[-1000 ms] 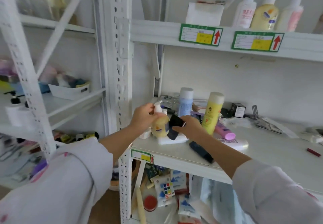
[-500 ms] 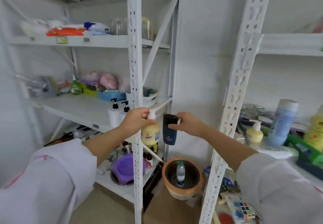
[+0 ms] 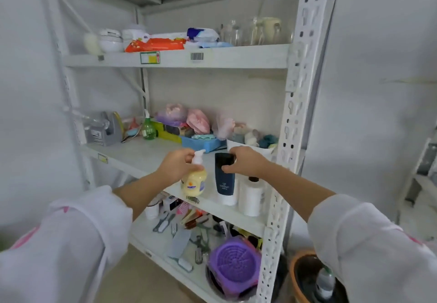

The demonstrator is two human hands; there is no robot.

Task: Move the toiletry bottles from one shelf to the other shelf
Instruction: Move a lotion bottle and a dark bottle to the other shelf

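bottles: left hand (image 3: 176, 169) clamps the yellow pump bottle (image 3: 193, 183), right hand (image 3: 246, 162) the dark tube (image 3: 224, 179), both at the middle shelf (image 3: 142, 158) front. set each down upright, clear of the white bottle (image 3: 251, 196), before letting go.

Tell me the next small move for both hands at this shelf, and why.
Probably lower both and let go. The left hand grips the yellow pump bottle by its neck, the right hand the dark tube near its top, both at the middle shelf front edge beside a white bottle.
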